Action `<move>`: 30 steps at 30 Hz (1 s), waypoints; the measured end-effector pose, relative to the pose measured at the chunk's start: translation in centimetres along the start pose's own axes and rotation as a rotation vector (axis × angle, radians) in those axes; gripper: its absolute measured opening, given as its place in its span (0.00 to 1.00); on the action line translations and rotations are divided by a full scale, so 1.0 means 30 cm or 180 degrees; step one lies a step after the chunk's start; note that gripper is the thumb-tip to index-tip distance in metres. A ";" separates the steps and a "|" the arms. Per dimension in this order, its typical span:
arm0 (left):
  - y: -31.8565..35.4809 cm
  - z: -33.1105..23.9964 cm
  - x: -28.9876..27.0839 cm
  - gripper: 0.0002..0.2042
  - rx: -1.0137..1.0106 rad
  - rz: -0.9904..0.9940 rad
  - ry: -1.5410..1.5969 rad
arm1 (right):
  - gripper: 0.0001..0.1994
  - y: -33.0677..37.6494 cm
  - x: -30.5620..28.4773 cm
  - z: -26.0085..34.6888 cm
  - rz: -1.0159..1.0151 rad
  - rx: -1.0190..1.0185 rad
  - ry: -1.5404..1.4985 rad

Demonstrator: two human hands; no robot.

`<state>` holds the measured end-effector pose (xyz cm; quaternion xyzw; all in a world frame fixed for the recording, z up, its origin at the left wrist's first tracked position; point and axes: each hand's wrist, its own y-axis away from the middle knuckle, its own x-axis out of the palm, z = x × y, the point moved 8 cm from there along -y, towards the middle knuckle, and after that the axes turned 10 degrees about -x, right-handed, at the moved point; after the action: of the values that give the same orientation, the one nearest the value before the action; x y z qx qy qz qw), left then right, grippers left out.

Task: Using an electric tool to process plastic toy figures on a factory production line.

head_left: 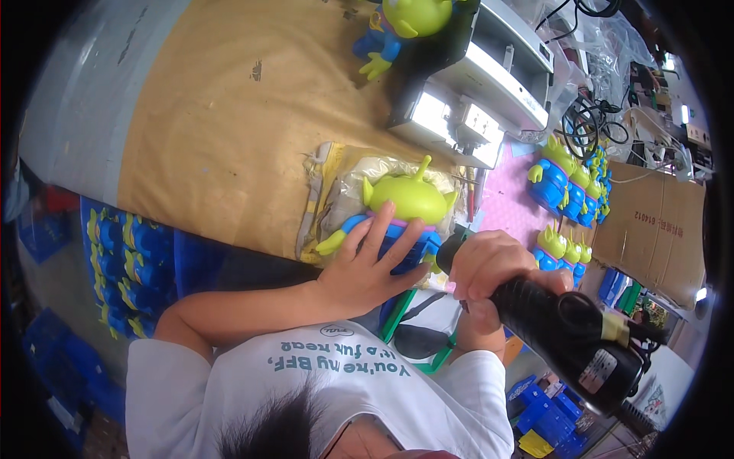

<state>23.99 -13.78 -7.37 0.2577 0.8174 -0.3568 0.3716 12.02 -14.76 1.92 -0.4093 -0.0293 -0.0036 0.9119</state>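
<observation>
The left hand (365, 264) lies flat with fingers spread wide on the blue body of a green toy figure (405, 206), pinning it on a padded cloth (329, 191) at the near edge of the brown workbench (222, 130). The right hand (489, 268) is wrapped tight around a black power screwdriver (566, 329), whose front end points toward the toy from about four o'clock; its tip is hidden behind the hands.

What could go wrong, as I judge it: the left fingertips sit very close to where the tool meets the toy, so a slip of the tip could catch a finger. The toy rests on soft padding near the table edge and could rock or slide toward the lap if pushed at an angle. The tool's heavy rear end hangs well out at five o'clock, which could twist the wrist off line.

Counts: one toy under the hands; one more toy (401, 23) at twelve o'clock beside a grey machine (489, 76); a cluster of roughly seven or eight toys (569, 206) on a pink mat (508, 203) at three o'clock, overlapping too much for an exact count; one crate of toys (126, 268) at nine o'clock, too many to count; one cardboard box (657, 229).
</observation>
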 end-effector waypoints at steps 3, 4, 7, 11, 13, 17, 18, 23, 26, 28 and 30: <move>-0.003 0.001 -0.002 0.14 -0.0012 -0.0026 -0.0002 | 0.44 -0.006 0.004 -0.003 0.0060 0.0021 -0.0021; -0.004 0.000 -0.002 0.14 -0.0019 -0.0051 -0.0013 | 0.44 -0.007 0.002 -0.005 0.0007 0.0021 -0.0069; -0.008 -0.001 -0.003 0.14 0.0010 -0.0032 -0.0060 | 0.47 -0.001 -0.014 -0.012 -0.0069 0.0086 -0.0252; -0.006 -0.001 -0.006 0.14 0.0005 -0.0067 -0.0057 | 0.48 -0.002 -0.012 -0.018 0.0166 0.0092 -0.0269; -0.007 -0.002 -0.008 0.14 -0.0003 -0.0095 -0.0058 | 0.48 0.001 -0.006 -0.012 0.0133 0.0073 -0.0195; -0.005 -0.004 -0.009 0.15 0.0028 -0.0115 -0.0036 | 0.44 -0.003 0.011 0.002 -0.0088 0.0150 -0.0073; -0.005 -0.005 -0.006 0.15 0.0051 -0.0115 -0.0089 | 0.41 -0.010 0.014 0.004 -0.0150 0.0178 -0.0009; 0.003 0.000 -0.015 0.17 0.0102 0.0097 -0.0164 | 0.31 -0.040 0.012 -0.008 0.0316 0.0576 0.0363; 0.000 0.013 -0.065 0.20 0.0105 0.0363 -0.0019 | 0.36 -0.127 -0.022 0.049 -0.0033 0.0332 -0.0004; 0.001 0.045 -0.120 0.23 -0.0076 0.0579 0.0438 | 0.36 -0.210 -0.070 0.082 -0.0621 -0.0006 0.0127; 0.028 0.100 -0.144 0.30 -0.0122 0.0329 0.0881 | 0.37 -0.279 -0.156 0.062 -0.0988 -0.0135 0.0786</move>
<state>28.40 -16.27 -5.68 0.3391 0.8531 -0.2826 0.2781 6.98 -19.00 9.13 -0.4154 0.0201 -0.1950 0.8883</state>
